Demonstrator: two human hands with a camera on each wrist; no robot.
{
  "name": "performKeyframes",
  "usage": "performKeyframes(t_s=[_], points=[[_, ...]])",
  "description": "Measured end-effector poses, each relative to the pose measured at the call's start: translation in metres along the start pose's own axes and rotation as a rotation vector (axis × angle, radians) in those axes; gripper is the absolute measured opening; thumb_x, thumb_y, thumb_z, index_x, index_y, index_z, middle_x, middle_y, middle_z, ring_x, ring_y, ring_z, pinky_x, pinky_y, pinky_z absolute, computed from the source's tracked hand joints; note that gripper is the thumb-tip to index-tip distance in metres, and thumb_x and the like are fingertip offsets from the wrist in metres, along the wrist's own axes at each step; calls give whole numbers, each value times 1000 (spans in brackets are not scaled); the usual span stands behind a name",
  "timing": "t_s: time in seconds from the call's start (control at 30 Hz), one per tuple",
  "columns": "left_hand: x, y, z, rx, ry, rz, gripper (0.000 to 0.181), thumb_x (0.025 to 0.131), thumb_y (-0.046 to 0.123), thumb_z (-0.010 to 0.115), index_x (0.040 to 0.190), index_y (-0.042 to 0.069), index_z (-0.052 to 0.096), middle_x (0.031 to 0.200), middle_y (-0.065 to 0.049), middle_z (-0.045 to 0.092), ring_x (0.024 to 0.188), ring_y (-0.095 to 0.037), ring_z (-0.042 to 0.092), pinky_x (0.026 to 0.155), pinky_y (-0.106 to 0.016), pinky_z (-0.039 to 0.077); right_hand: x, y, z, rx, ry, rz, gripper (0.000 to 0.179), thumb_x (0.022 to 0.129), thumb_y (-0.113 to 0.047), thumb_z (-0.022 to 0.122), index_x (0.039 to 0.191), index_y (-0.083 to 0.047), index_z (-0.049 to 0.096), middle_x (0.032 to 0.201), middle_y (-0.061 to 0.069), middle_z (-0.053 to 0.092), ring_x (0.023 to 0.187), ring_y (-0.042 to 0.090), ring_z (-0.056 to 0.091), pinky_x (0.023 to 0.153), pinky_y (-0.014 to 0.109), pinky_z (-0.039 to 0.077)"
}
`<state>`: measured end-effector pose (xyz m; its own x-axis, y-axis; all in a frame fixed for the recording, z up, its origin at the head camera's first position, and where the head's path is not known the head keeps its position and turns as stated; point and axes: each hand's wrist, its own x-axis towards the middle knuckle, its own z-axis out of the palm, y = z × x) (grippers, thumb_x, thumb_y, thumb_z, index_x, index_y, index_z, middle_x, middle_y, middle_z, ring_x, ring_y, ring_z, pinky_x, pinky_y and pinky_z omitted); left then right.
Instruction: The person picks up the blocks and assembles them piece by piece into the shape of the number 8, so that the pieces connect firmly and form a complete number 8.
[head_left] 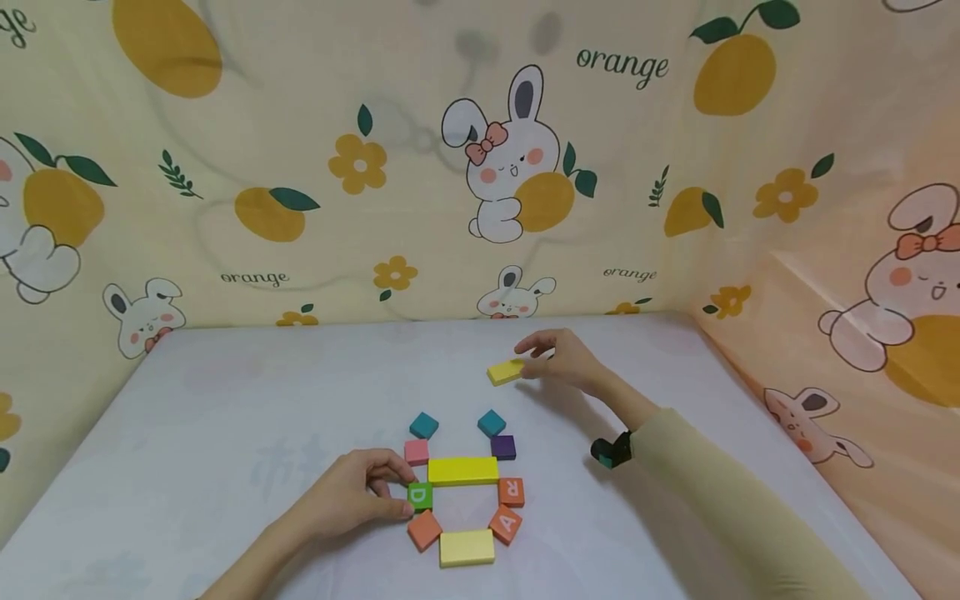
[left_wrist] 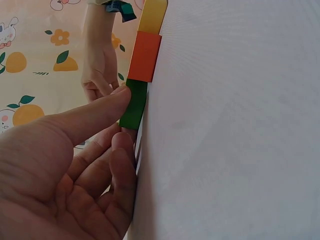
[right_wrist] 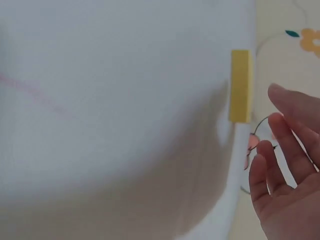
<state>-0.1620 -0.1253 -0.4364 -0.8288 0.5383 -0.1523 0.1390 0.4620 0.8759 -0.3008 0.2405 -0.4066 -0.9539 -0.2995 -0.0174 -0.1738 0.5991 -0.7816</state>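
My left hand [head_left: 358, 487] pinches a green block [head_left: 421, 497] marked D between thumb and fingers, on the left side of a ring of blocks. In the left wrist view the thumb presses the green block's side [left_wrist: 134, 102], beside an orange block [left_wrist: 145, 56]. Farther back, my right hand [head_left: 562, 362] hovers by a yellow block [head_left: 505, 372] lying apart from the ring. In the right wrist view a gap shows between the loosely bent fingers and the yellow block [right_wrist: 240, 86]; nothing is in that hand.
A long bright yellow block [head_left: 462, 472] and a pale yellow block [head_left: 467, 548] form the ring's crossbars. Orange blocks marked R [head_left: 512, 492] and A [head_left: 506, 524] stand on the right. Pink [head_left: 416, 452], purple [head_left: 503, 447] and teal blocks [head_left: 423, 425] sit behind.
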Motion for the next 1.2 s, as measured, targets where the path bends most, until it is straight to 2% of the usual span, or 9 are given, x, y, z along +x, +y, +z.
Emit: performKeyframes(t_s=[0.17,0.5,0.73,1.03,1.2], points=[[0,0,0,3,4,5,33,79,31,85,103,17,68,100,6,70,71,-20,59,66,-29,46,4,7,3,-9,-28,20,42,79,-16,84,119,-12,71,120,2,64,106,26,54,84,38,47],[0,-1,1,6,7,1,33,78,32,85,103,17,68,100,6,69,71,-20,59,65,-29,46,9,12,7,-35,-10,66,43,75,-13,87,116,-17,72,121,-1,63,108,25,53,92,41,45],[0,-1,0,3,3,5,33,78,32,85,103,17,68,100,6,69,71,-21,59,66,-29,46,10,15,9,-45,-8,74,45,74,-11,87,116,-16,72,125,0,62,114,26,52,102,46,38],[0,1,1,-3,0,-9,34,78,32,85,103,17,68,100,5,69,71,-21,59,65,-29,46,13,18,11,-6,-26,74,44,75,-11,87,116,-16,71,121,-3,65,117,25,52,105,44,36],[0,1,1,4,-1,-2,34,78,32,85,103,17,68,100,5,70,71,-21,59,66,-29,46,12,17,14,13,-25,69,42,76,-8,86,115,-12,72,116,-1,66,111,24,53,104,42,38]])
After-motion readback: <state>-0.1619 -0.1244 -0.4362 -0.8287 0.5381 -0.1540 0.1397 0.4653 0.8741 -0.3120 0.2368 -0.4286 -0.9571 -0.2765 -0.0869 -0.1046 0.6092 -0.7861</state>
